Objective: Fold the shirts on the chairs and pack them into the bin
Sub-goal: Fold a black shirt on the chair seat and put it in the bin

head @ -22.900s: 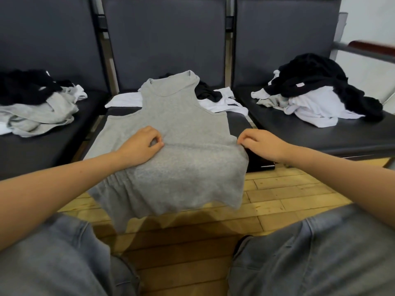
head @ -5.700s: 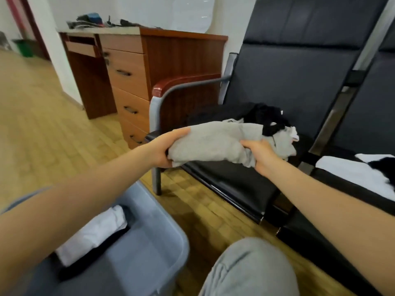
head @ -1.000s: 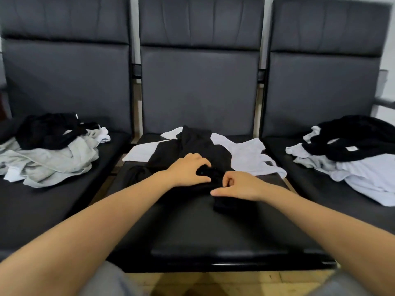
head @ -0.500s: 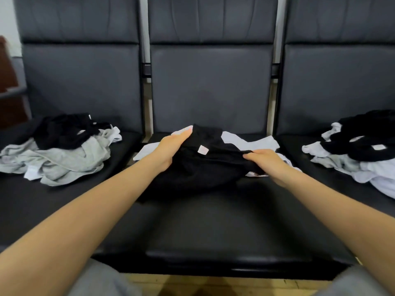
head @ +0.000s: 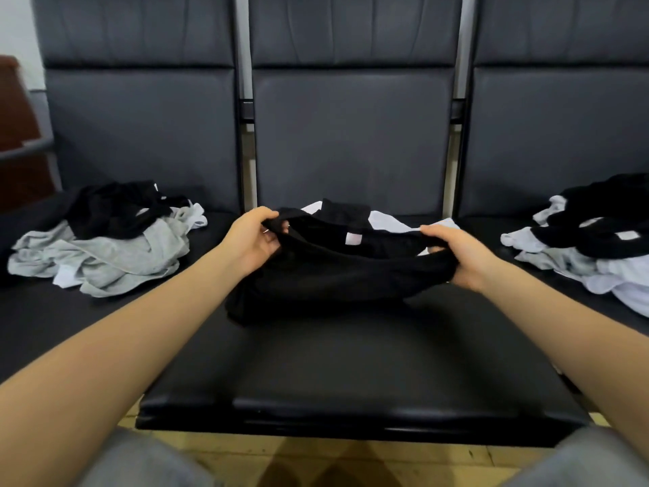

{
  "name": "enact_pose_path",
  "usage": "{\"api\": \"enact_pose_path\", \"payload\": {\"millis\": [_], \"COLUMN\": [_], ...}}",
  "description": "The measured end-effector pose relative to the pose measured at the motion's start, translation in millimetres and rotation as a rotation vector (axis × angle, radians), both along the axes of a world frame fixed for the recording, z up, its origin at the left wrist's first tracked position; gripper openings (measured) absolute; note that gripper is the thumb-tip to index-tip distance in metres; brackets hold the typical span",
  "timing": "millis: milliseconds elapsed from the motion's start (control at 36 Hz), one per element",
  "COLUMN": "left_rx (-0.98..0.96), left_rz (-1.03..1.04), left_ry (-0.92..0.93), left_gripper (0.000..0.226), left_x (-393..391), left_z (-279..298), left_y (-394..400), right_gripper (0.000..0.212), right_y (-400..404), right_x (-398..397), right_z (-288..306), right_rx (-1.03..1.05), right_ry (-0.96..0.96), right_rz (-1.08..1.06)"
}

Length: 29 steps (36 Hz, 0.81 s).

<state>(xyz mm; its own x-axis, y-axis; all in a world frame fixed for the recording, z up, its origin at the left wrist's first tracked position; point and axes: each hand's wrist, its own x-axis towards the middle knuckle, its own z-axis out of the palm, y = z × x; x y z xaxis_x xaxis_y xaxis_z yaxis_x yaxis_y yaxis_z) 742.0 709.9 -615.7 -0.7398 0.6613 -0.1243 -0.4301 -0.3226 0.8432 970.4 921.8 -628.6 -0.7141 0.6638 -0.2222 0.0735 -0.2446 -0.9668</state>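
Three dark padded seat backs [head: 351, 135] stand side by side, joined by pale metal uprights [head: 246, 100] in the gaps between them. Their black cushions [head: 351, 363] have a slight sheen. Below the front edge runs a yellowish wooden floor [head: 316, 458]. At far left a reddish-brown wooden cabinet [head: 15, 110] stands against a pale wall [head: 14, 26], with a grey metal armrest [head: 31, 149] before it.

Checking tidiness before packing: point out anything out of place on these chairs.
Nothing damaged or spilled. Crumpled piles of unfolded grey, white and black shirts lie on the left seat and right seat. Both hands hold a bunched black shirt over the middle seat.
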Motion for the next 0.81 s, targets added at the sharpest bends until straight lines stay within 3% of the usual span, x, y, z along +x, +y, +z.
{"api": "enact_pose_path", "payload": {"millis": [56,111,222,306,389,444,528,611,667,806], "left_rx": [-0.078,-0.184,-0.605,-0.929,-1.004,-0.983,-0.725,-0.444,-0.358,-0.348], "left_rz": [-0.039,-0.124,-0.270,-0.333,-0.342,-0.341,-0.323,-0.211,-0.147,0.016], "left_ry": [0.108,0.197,0.463,0.755,0.818,0.793,0.557,0.342,0.288,0.338], "left_gripper": [0.030,0.029,0.019,0.048,0.051,0.040,0.031,0.028,0.028,0.010], "left_x": [2.0,4.3,10.0,15.4,21.3,23.8,27.3,22.2,19.6,17.0], "left_z": [-3.9,-9.4,-19.7,-24.0,-22.5,-20.4,-17.9,-14.5,-11.1,-11.3], "left_y": [-1.4,-4.7,-10.1,-14.5,-16.2,-15.0,-10.9,-7.3,-7.3,-9.4], "right_gripper": [0.021,0.033,0.059,0.063,0.054,0.039,0.035,0.019,0.012,0.032], "right_y": [0.8,1.9,7.3,2.2,-6.2,-8.1,-8.5,-9.9,-14.7,-21.5], "right_x": [2.5,7.4,14.5,18.4,21.0,22.6,22.9,22.7,21.9,15.0], "right_z": [-9.3,-17.1,-27.0,-24.4,-18.6,-15.2,-5.3,6.5,12.2,0.9], "right_rx": [0.448,0.728,0.860,0.943,0.808,0.527,0.037,-0.201,-0.240,-0.133], "right_ry": [-0.254,-0.457,-0.781,-0.909,-0.893,-0.724,-0.272,0.009,0.010,-0.206], "right_rz": [0.010,0.041,0.136,0.129,0.128,0.106,0.074,-0.010,-0.030,0.000]}}
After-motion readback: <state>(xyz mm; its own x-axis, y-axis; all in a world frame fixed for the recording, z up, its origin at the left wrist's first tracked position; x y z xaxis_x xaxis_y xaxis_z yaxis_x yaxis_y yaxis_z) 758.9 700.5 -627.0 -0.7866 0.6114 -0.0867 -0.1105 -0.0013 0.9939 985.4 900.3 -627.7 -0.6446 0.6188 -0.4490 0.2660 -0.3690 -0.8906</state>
